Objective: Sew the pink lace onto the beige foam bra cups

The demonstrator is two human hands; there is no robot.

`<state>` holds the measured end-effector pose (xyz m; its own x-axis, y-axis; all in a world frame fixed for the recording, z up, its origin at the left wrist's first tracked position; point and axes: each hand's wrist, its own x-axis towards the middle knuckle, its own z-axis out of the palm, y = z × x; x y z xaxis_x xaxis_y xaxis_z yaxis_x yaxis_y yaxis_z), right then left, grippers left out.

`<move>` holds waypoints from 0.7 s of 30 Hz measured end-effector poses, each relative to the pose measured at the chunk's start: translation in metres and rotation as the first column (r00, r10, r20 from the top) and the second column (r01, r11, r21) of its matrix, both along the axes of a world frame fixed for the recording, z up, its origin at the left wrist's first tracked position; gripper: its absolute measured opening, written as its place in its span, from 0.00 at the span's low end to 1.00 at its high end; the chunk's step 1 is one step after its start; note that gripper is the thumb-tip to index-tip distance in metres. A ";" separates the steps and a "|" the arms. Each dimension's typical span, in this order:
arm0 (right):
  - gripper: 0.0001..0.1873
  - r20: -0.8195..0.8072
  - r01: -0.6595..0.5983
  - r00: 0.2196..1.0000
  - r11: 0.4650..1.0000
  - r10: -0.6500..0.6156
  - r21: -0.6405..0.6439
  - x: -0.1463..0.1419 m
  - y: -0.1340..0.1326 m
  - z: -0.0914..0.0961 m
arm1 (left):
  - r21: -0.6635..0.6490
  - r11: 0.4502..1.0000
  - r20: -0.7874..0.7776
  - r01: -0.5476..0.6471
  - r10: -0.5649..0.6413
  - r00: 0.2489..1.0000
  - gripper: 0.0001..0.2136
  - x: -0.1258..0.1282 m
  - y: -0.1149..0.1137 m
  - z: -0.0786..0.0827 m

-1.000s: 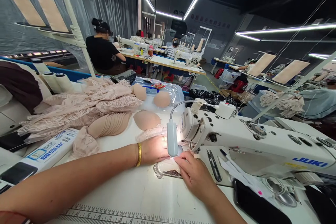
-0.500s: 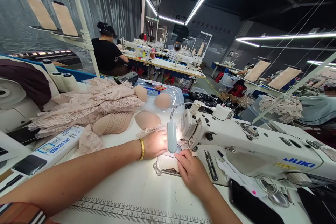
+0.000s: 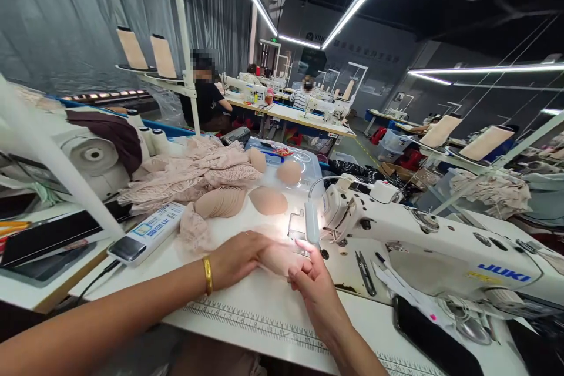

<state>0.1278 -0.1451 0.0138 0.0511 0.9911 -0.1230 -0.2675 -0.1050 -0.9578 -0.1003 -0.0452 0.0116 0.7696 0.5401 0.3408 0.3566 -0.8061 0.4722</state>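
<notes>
Hands met on a pale lace piece [image 3: 277, 258] lying at 7 o'clock from the needle of the sewing machine [image 3: 418, 241], left hand [image 3: 238, 254] flat upon it, right hand [image 3: 315, 285] pinching its end; stacked cups [image 3: 220, 201] at 11 o'clock looked unsewn, so much seemed left.

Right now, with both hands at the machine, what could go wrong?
1. The right hand pinches the pale piece close beside the sewing machine; fingers could stray toward its needle area.
2. The lamp glare washes out the piece, so its edge may be misjudged.
3. The snips lie loose by that hand; a sweep could snag them.
</notes>
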 end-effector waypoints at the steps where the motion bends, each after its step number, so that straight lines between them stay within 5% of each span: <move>1: 0.34 -0.072 0.040 0.997 0.999 -0.040 -0.004 -0.006 -0.003 0.001 | -0.011 0.992 -0.007 -0.128 0.128 0.992 0.23 -0.013 -0.005 0.003; 4: 0.28 -0.215 0.131 0.967 0.990 -0.137 -0.044 -0.019 -0.008 -0.001 | -0.060 0.897 0.134 -0.438 0.442 0.887 0.21 -0.037 -0.035 0.012; 6: 0.27 -0.258 0.180 0.947 0.982 -0.190 -0.062 -0.026 -0.012 -0.004 | -0.287 0.867 0.225 -0.407 0.474 0.851 0.15 -0.035 -0.068 0.016; 7: 0.27 -0.256 0.203 0.943 0.977 -0.212 -0.062 -0.030 -0.014 -0.007 | -0.509 0.820 0.206 -0.263 0.412 0.887 0.14 -0.029 -0.086 0.016; 8: 0.26 -0.235 0.224 0.944 0.973 -0.231 -0.058 -0.034 -0.018 -0.010 | -0.749 0.660 0.204 -0.055 0.310 0.929 0.17 -0.021 -0.102 0.015; 9: 0.26 -0.192 0.247 0.949 0.968 -0.251 -0.046 -0.038 -0.023 -0.014 | -0.922 0.365 0.224 0.132 0.221 0.949 0.23 -0.012 -0.116 0.014; 10: 0.25 -0.131 0.275 0.952 0.961 -0.276 -0.025 -0.042 -0.029 -0.019 | -0.967 0.119 0.252 0.227 0.286 0.924 0.29 -0.002 -0.125 0.012; 11: 0.25 -0.059 0.306 0.950 0.952 -0.305 0.009 -0.046 -0.037 -0.024 | -0.950 -0.011 0.283 0.312 0.396 0.874 0.31 0.007 -0.131 0.012; 12: 0.24 0.018 0.332 0.943 0.942 -0.333 0.056 -0.049 -0.046 -0.030 | -0.921 -0.041 0.312 0.388 0.520 0.795 0.30 0.015 -0.132 0.012; 16: 0.19 0.268 0.278 0.900 0.927 -0.343 0.252 -0.055 -0.080 -0.051 | -0.865 0.114 0.364 0.490 0.814 0.454 0.20 0.034 -0.113 0.019; 18: 0.20 0.329 0.231 0.887 0.928 -0.324 0.292 -0.051 -0.085 -0.056 | -0.866 0.139 0.360 0.480 0.840 0.406 0.20 0.038 -0.102 0.022; 21: 0.26 0.318 0.215 0.899 0.936 -0.302 0.280 -0.038 -0.075 -0.053 | -0.857 0.117 0.380 0.502 0.801 0.463 0.17 0.040 -0.094 0.020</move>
<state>0.0895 -0.2198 -0.0392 0.3064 0.9343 0.1823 0.1031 0.1578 -0.9821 -0.0600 -0.1397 0.0315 0.3785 0.8794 -0.2888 -0.5849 0.4691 0.6617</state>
